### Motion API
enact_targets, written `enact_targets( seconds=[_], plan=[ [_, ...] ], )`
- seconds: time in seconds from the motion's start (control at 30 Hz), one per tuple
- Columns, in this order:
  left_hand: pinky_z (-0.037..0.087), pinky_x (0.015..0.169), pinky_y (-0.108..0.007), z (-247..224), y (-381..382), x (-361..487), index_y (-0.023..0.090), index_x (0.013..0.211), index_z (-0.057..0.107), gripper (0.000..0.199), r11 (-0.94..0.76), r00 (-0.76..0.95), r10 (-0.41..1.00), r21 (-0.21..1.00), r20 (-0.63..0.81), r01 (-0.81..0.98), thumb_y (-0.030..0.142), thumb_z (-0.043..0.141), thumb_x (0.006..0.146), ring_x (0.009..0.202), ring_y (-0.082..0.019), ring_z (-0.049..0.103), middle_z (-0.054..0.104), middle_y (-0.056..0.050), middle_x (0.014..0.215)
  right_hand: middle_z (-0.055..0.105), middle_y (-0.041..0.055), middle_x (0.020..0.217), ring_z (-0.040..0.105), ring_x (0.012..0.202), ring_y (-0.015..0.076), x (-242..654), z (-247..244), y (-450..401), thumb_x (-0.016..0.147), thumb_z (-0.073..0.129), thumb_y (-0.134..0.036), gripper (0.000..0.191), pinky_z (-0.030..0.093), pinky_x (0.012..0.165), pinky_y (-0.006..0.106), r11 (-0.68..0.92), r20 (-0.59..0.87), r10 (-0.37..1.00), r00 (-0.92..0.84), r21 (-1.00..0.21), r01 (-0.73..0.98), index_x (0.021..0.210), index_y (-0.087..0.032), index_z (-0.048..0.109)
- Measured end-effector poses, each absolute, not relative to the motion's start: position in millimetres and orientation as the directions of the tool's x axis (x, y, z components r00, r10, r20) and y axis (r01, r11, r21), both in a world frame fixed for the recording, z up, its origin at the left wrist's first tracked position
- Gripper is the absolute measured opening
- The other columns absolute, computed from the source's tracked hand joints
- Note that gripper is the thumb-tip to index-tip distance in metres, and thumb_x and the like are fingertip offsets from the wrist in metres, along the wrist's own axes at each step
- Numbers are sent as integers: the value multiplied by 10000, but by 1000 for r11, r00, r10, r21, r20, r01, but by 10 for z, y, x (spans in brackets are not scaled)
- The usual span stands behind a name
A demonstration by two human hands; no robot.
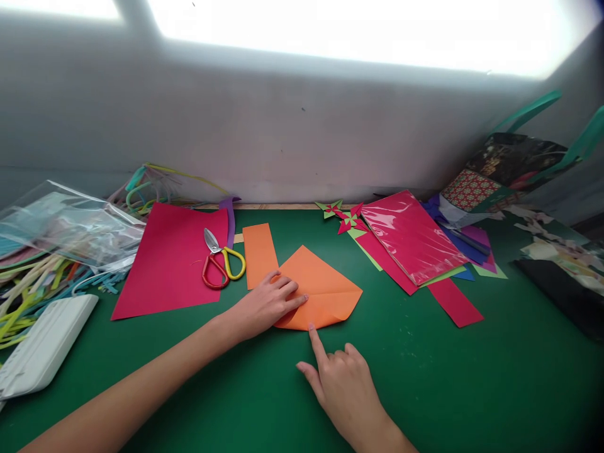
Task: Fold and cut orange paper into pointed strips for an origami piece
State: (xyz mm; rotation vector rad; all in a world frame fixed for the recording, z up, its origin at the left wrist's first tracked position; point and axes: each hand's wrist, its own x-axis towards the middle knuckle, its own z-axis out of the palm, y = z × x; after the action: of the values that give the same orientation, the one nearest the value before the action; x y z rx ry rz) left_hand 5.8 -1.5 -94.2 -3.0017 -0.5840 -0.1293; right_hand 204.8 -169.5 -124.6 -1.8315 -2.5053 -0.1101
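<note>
A sheet of orange paper (325, 277) lies on the green tabletop, folded so that its near edge makes a flap with a bulging front. My left hand (271, 305) rests flat over the left part of this sheet, fingers stretched out and pressing it down. At the middle of the near fold, the tip of my right index finger touches the paper. The thumb of my right hand (342, 384) stands apart and the other fingers are curled, with nothing held. Part of the paper is hidden under my left hand.
Scissors (219, 261) with red and yellow handles lie on a red sheet (174, 251) beside an orange strip (261, 255). Paper stars (349, 220) and a wrapped red paper pack (410, 236) are at right. A white device (44, 346) sits left, near colourful strips (28, 289).
</note>
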Motion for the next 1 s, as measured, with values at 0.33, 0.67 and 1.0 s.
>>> enact_targets(
  seconds=[0.33, 0.67, 1.0],
  plan=[
    [431, 1011, -433, -1104, -48, 14, 261, 1468, 549, 457, -908, 898, 414, -3, 149, 419, 136, 516, 1030, 1143, -280, 558, 595, -113, 1195, 571, -34, 494, 530, 436, 167, 2093, -1076, -1599, 1104, 427, -520, 545, 393, 644, 341, 380, 121, 918, -377, -2, 925, 1517, -187, 555],
    [448, 987, -432, -1126, -71, 13, 270, 1475, 549, 491, -898, 886, 436, 19, 158, 439, 98, 525, 1016, 1120, -283, 553, 591, -117, 1195, 559, -25, 437, 542, 384, 199, 2148, -1223, -1743, 1077, 439, -576, 656, 452, 641, 371, 274, 66, 958, -280, 78, 958, 1540, -119, 525],
    [443, 1003, -446, -1135, -68, 7, 268, 1487, 542, 515, -900, 890, 432, 8, 147, 435, 84, 516, 1008, 1145, -293, 542, 589, -122, 1216, 540, -12, 437, 519, 392, 188, 2247, -1094, -1769, 1127, 290, -510, 609, 379, 579, 361, 238, 188, 952, -240, 32, 971, 1430, -102, 626]
  ],
)
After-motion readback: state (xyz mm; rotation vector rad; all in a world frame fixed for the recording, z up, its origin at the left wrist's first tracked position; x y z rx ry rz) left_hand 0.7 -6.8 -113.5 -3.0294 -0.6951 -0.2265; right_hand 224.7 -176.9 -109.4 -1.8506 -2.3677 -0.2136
